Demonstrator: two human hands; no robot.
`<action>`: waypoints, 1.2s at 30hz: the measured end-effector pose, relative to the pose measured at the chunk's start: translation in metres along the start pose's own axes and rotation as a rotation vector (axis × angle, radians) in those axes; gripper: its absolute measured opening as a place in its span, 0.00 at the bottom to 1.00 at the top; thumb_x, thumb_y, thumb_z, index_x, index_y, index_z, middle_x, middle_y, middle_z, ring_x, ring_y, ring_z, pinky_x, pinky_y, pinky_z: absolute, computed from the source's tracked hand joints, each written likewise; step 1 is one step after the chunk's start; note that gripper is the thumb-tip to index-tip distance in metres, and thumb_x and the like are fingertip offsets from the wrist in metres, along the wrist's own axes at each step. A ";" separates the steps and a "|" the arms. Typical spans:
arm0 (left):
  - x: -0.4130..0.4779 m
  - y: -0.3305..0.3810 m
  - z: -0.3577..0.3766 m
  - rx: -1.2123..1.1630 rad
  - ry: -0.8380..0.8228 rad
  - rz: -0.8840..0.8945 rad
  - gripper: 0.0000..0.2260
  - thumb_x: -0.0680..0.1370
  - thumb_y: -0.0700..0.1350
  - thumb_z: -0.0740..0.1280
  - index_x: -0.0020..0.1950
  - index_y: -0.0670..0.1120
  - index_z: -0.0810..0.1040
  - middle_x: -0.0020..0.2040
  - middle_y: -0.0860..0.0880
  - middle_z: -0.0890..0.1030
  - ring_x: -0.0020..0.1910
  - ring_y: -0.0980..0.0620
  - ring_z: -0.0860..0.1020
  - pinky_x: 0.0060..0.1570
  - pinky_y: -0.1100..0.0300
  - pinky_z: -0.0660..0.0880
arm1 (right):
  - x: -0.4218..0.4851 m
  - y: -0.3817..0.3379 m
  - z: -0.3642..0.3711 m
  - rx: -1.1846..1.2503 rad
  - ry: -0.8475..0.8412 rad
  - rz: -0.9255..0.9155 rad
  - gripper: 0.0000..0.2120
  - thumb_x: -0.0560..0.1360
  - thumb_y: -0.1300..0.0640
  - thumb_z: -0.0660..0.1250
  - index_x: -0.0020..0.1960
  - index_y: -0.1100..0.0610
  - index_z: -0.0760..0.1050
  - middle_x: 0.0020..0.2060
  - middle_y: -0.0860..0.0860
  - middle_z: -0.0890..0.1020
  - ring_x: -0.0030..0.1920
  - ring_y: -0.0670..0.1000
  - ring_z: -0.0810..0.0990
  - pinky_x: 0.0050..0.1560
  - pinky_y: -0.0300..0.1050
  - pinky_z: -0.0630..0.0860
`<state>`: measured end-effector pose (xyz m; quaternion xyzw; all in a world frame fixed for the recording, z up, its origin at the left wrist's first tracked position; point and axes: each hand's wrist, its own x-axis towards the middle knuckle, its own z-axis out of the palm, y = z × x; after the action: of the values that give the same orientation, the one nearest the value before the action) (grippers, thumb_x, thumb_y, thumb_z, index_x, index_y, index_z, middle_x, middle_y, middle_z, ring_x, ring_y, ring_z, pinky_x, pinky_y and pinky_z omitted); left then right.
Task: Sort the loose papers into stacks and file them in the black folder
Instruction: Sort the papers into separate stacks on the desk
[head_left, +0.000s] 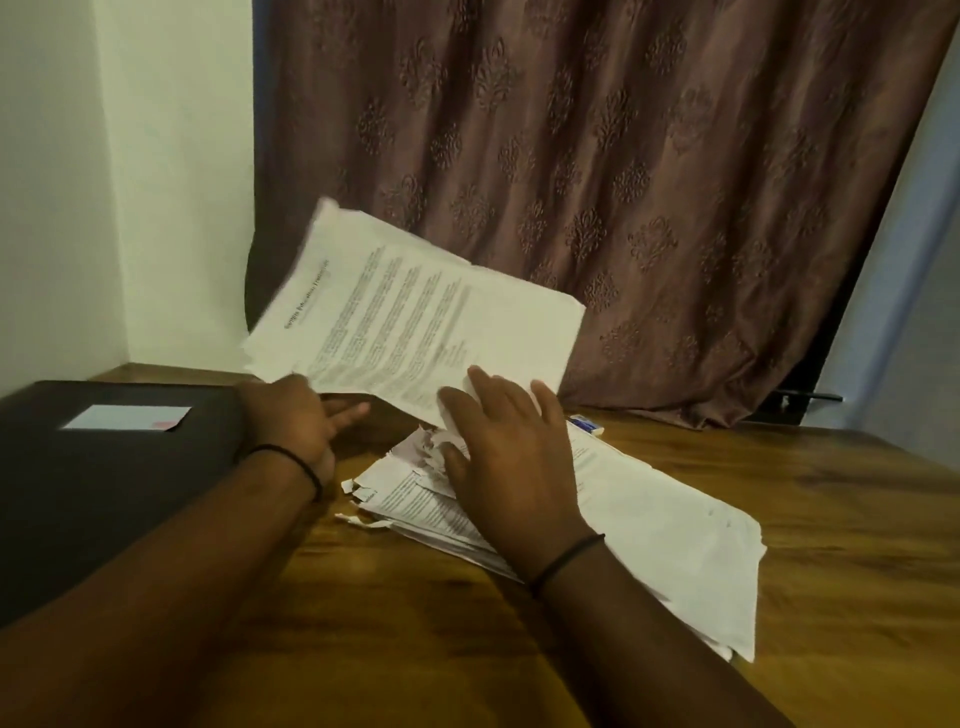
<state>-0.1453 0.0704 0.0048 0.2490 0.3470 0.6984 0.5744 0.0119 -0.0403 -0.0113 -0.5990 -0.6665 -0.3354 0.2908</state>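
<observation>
"Head view: where do the papers sit against the black folder (104, 493)?"

"A messy pile of papers (675, 545) lies flat on the wooden table (805, 519) just right of the folder, its near-left corners torn and curled. A few raised sheets (415, 312) of printed text stand tilted in the air, above the folder's far right corner and the pile's far end."

"Who has the raised sheets?"

"The left hand (296, 421) reaches across the folder's right edge and meets their lower left edge, back of the hand to the camera, one finger pointing right beneath the paper. Its thumb is hidden, so I cannot tell whether it grips them."

"And the other?"

"The right hand (509, 467), right of the folder, lies palm down on the pile, fingers spread and nearly straight. Its fingertips overlap the lower edge of the raised sheets. It is loose, not curled round anything."

"The folder itself?"

"Closed and flat, with a pale label (127, 418) on its cover."

"Anything else?"

"A thin black band (291, 460) on the left wrist, another on the right. A small white and blue object (587, 423) lies beyond the pile, further right of the folder. Behind the folder is a white wall (78, 182), and right of that a brown patterned curtain (623, 156)."
</observation>
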 end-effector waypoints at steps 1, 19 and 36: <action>-0.008 -0.006 0.004 0.060 -0.049 -0.026 0.13 0.83 0.42 0.53 0.66 0.47 0.69 0.53 0.46 0.81 0.42 0.45 0.83 0.26 0.58 0.79 | 0.000 0.002 0.000 -0.052 0.005 0.017 0.16 0.73 0.52 0.71 0.60 0.51 0.78 0.64 0.55 0.78 0.64 0.56 0.76 0.71 0.62 0.62; -0.007 -0.039 -0.008 1.204 -0.334 0.454 0.09 0.75 0.49 0.70 0.40 0.44 0.76 0.38 0.48 0.80 0.42 0.47 0.77 0.39 0.57 0.68 | -0.005 0.040 -0.021 -0.273 -0.439 0.490 0.13 0.80 0.56 0.57 0.61 0.53 0.76 0.56 0.51 0.82 0.57 0.54 0.80 0.57 0.46 0.74; -0.007 -0.057 -0.013 1.547 -0.512 0.492 0.10 0.74 0.56 0.71 0.47 0.51 0.80 0.49 0.53 0.81 0.49 0.51 0.78 0.50 0.57 0.76 | -0.003 0.034 -0.007 -0.043 -0.647 0.273 0.21 0.81 0.50 0.60 0.74 0.45 0.65 0.66 0.51 0.78 0.62 0.54 0.78 0.61 0.50 0.75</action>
<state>-0.1173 0.0670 -0.0468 0.7900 0.5220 0.2918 0.1349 0.0456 -0.0453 -0.0058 -0.7638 -0.6306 -0.1002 0.0943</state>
